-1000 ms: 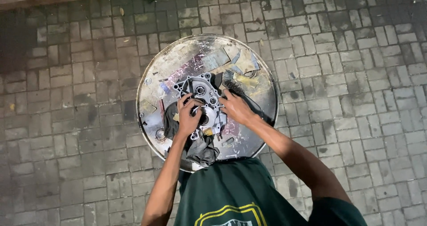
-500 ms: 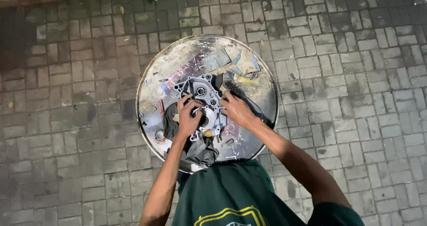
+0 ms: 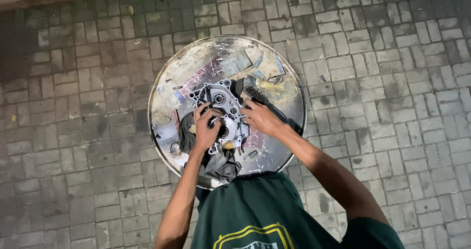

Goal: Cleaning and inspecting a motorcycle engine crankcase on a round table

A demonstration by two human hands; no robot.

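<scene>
A grey metal engine case half (image 3: pixel 219 102) with bearing holes lies flat on a round metal drum top (image 3: pixel 167 94). My left hand (image 3: pixel 206 129) rests on the case's lower left part, fingers curled over it near a round opening. My right hand (image 3: pixel 260 117) presses on the case's right edge, fingers spread toward the middle. A dark rag (image 3: pixel 221 166) lies under the case and hangs toward me. What my fingertips hold, if anything, is hidden.
Small loose parts, a washer (image 3: pixel 161 88) and a ring (image 3: pixel 175 148), lie on the drum's left side. A black brush (image 3: pixel 262 99) and scraps of sheet (image 3: pixel 267 65) lie at its back right. Paving bricks (image 3: pixel 392 82) surround the drum. My green shirt (image 3: pixel 255 214) fills the bottom.
Both hands stay on the case; my left hand has shifted slightly lower on it. The view has drifted a little.
</scene>
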